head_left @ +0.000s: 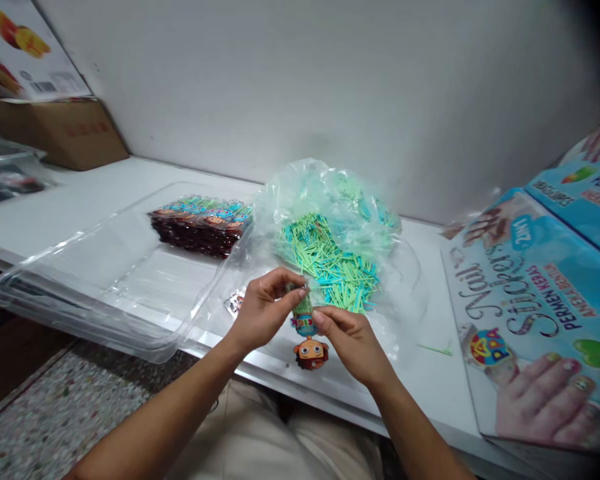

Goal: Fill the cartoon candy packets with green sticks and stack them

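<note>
My left hand (265, 305) and my right hand (349, 340) meet over the front edge of a white table (80, 200). Together they pinch a small cartoon-figure packet (307, 337) with a green stick at its top; the figure's round face hangs below my fingers. Just behind my hands lies an open clear plastic bag (330, 200) holding a heap of green and blue sticks (335, 263). A second packet (235, 303) peeks out beside my left wrist.
A clear plastic tray (100, 280) at the left holds a row of finished packets (203, 223). Blue nail sticker boxes (540, 313) stand at the right. One loose green stick (435, 349) lies on the table. A cardboard box (55, 130) sits far left.
</note>
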### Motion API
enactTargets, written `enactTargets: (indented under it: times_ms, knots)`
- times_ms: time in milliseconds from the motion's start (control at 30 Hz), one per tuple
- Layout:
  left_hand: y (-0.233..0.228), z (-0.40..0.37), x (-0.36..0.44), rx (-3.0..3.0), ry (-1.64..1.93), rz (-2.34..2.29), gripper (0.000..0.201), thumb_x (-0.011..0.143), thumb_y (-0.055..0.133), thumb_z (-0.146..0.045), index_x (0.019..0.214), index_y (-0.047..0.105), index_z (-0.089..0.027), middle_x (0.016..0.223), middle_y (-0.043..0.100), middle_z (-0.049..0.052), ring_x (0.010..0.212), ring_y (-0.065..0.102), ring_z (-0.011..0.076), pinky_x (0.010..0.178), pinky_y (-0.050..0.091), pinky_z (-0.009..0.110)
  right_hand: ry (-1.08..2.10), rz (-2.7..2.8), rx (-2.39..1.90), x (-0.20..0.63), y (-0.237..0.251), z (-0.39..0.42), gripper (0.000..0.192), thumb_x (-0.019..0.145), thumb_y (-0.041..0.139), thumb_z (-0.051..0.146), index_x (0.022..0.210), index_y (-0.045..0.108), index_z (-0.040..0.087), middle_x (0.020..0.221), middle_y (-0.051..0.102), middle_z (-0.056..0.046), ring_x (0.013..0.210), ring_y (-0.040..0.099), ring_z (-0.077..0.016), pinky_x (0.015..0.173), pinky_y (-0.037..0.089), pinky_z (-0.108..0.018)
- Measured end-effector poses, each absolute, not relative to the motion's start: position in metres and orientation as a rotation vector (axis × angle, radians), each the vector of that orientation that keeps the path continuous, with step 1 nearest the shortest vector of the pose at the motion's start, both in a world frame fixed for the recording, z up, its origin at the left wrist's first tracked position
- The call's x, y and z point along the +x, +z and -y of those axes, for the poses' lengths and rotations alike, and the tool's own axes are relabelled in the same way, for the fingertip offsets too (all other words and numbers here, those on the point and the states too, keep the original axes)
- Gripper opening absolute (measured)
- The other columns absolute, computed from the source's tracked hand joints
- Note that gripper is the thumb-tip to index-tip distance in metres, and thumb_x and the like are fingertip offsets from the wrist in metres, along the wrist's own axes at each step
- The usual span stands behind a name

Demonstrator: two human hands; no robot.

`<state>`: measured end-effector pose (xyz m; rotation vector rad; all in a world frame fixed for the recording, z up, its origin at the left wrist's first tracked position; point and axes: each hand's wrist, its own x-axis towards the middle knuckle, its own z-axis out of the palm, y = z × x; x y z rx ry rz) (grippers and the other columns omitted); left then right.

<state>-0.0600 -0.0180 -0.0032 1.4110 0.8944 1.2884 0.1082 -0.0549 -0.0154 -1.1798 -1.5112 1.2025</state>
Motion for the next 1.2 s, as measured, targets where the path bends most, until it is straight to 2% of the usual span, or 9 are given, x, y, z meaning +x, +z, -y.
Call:
enactTargets:
  times_ms: [133, 333, 467, 533, 700, 833, 967, 1067, 1200]
  knots:
    - [0.000, 0.019, -0.059, 1.297, 1.227, -0.807, 0.055, 0.077, 0.070, -0.025, 0.127, 0.046, -0.023, 0.088, 0.069, 0.004, 0.082, 0.065, 0.0171, 0.072, 0.051, 0.029, 1.178, 1.488, -1.174, 0.108, -0.011, 0.055, 0.025, 0.087, 0.056, 0.039, 0.089, 0.073, 0.020, 0.077, 0.069, -0.001, 0.073, 0.062, -0.0153, 0.070, 0.049, -0.027]
    - [0.003, 0.021, -0.058, 1.206, 1.211, -0.804, 0.059, 0.073, 0.074, -0.025, 0.124, 0.045, -0.023, 0.089, 0.069, 0.004, 0.082, 0.065, 0.0169, 0.073, 0.051, 0.029, 1.182, 1.418, -1.134, 0.106, -0.014, 0.055, 0.023, 0.086, 0.058, 0.037, 0.091, 0.074, 0.020, 0.073, 0.069, 0.000, 0.069, 0.063, -0.0150, 0.068, 0.051, -0.028]
    - [0.003, 0.025, -0.057, 1.181, 1.162, -0.780, 0.026, 0.072, 0.074, -0.028, 0.090, 0.061, -0.015, 0.076, 0.064, 0.001, 0.072, 0.060, 0.0125, 0.069, 0.047, 0.025, 1.100, 1.307, -1.114, 0.102, -0.014, 0.054, 0.020, 0.085, 0.060, 0.036, 0.090, 0.072, 0.020, 0.080, 0.071, -0.001, 0.071, 0.063, -0.0148, 0.068, 0.051, -0.027]
    - [0.006, 0.027, -0.059, 1.211, 1.173, -0.792, 0.019, 0.074, 0.072, -0.029, 0.074, 0.062, -0.014, 0.070, 0.061, 0.000, 0.067, 0.057, 0.0105, 0.067, 0.045, 0.023, 1.103, 1.292, -1.091, 0.098, -0.013, 0.053, 0.018, 0.083, 0.063, 0.035, 0.088, 0.070, 0.020, 0.081, 0.070, -0.001, 0.073, 0.064, -0.0154, 0.068, 0.052, -0.027]
    - [0.019, 0.036, -0.067, 1.220, 1.213, -0.845, 0.015, 0.078, 0.068, -0.029, 0.079, 0.061, -0.016, 0.075, 0.061, -0.001, 0.070, 0.056, 0.0099, 0.068, 0.045, 0.021, 1.186, 1.269, -1.010, 0.080, -0.006, 0.051, 0.016, 0.080, 0.066, 0.035, 0.083, 0.063, 0.020, 0.071, 0.063, 0.002, 0.065, 0.060, -0.0129, 0.061, 0.051, -0.025]
    - [0.035, 0.039, -0.077, 1.253, 1.211, -0.850, 0.018, 0.076, 0.070, -0.030, 0.083, 0.060, -0.017, 0.078, 0.064, 0.001, 0.072, 0.059, 0.0126, 0.068, 0.048, 0.024, 1.157, 1.300, -0.974, 0.071, -0.001, 0.049, 0.014, 0.083, 0.063, 0.034, 0.087, 0.060, 0.021, 0.075, 0.062, 0.002, 0.068, 0.059, -0.0122, 0.063, 0.050, -0.024]
    - [0.063, 0.003, -0.112, 1.425, 1.441, -0.967, 0.020, 0.072, 0.072, -0.030, 0.080, 0.060, -0.017, 0.075, 0.063, 0.001, 0.068, 0.058, 0.0118, 0.063, 0.048, 0.023, 1.127, 1.333, -1.053, 0.076, -0.004, 0.046, 0.017, 0.083, 0.064, 0.035, 0.093, 0.058, 0.022, 0.079, 0.060, 0.002, 0.071, 0.058, -0.0122, 0.067, 0.049, -0.026]
    - [0.081, -0.056, -0.158, 1.524, 1.512, -1.219, 0.030, 0.072, 0.072, -0.028, 0.098, 0.058, -0.019, 0.073, 0.061, 0.000, 0.062, 0.058, 0.0122, 0.060, 0.047, 0.025, 1.140, 1.315, -1.132, 0.083, -0.010, 0.043, 0.018, 0.085, 0.061, 0.035, 0.097, 0.057, 0.022, 0.080, 0.061, 0.001, 0.068, 0.057, -0.0116, 0.063, 0.048, -0.025]
    - [0.079, -0.140, -0.218, 1.665, 1.254, -1.762, 0.053, 0.075, 0.067, -0.020, 0.124, 0.047, -0.019, 0.075, 0.059, 0.000, 0.065, 0.058, 0.0142, 0.060, 0.044, 0.026, 1.156, 1.330, -1.217, 0.088, -0.018, 0.041, 0.020, 0.086, 0.059, 0.035, 0.100, 0.056, 0.022, 0.081, 0.061, 0.000, 0.067, 0.055, -0.0117, 0.061, 0.047, -0.025]
